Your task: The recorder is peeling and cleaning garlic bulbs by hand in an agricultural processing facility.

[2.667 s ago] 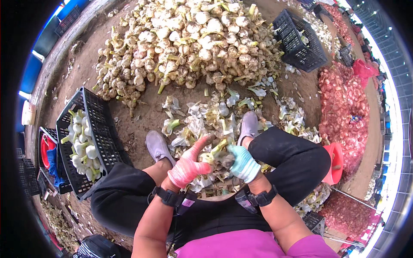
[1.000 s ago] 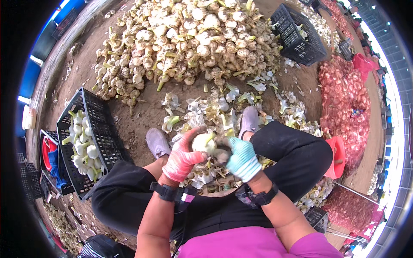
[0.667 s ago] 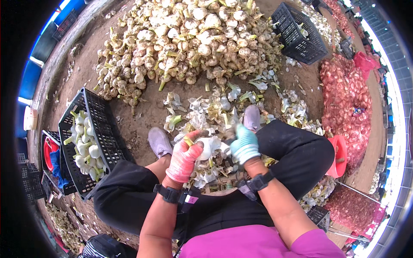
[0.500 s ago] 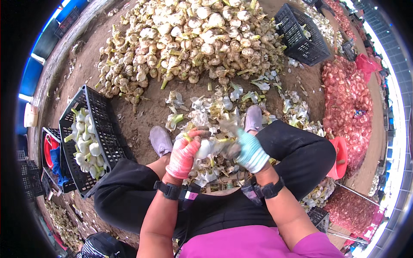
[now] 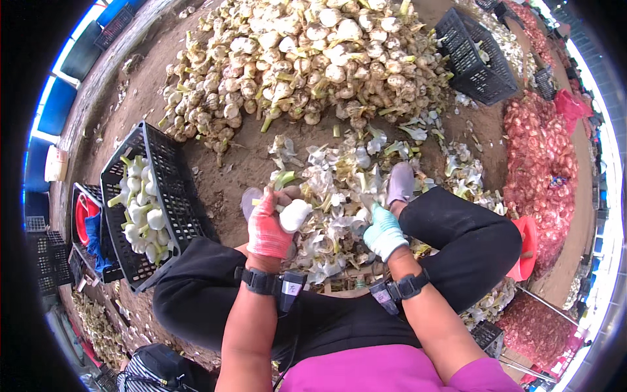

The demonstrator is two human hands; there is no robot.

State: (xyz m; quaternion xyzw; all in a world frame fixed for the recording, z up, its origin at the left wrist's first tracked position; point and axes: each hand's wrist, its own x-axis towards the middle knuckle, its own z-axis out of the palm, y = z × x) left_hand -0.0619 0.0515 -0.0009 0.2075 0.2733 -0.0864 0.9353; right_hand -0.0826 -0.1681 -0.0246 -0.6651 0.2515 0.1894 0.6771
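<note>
1. While the left hand (image 5: 269, 225), in a pinkish-red glove, is held in front of the left knee, its fingers are clamped on a white bulb (image 5: 296, 216).
2. The bulb sits at the right side of that hand, its rounded end toward the right hand (image 5: 384, 230), above the peelings (image 5: 330, 193).
3. The right hand, in a pale teal glove, is apart from the bulb; its fingertips are blurred, so whether they are together or pinch something is unclear.
4. Peelings, white and pale green, litter the ground between the two mauve shoes (image 5: 400, 181) and reach away to the right.
5. Beyond them rises a large pile (image 5: 313, 68) of soil-stained bulbs with short stems.
6. Left of the knees, a black crate (image 5: 175, 189) stands tilted, with clean white bulbs (image 5: 142, 215) inside.
7. Outside that crate, a blue cloth (image 5: 98, 243) hangs beside a red container (image 5: 83, 215).
8. Right of the pile, a second crate (image 5: 480, 77) holds a little pale matter.
9. At far right lie red net bags (image 5: 539, 173) filled with bulbs; a red tub (image 5: 530, 245) is near the right knee.
</note>
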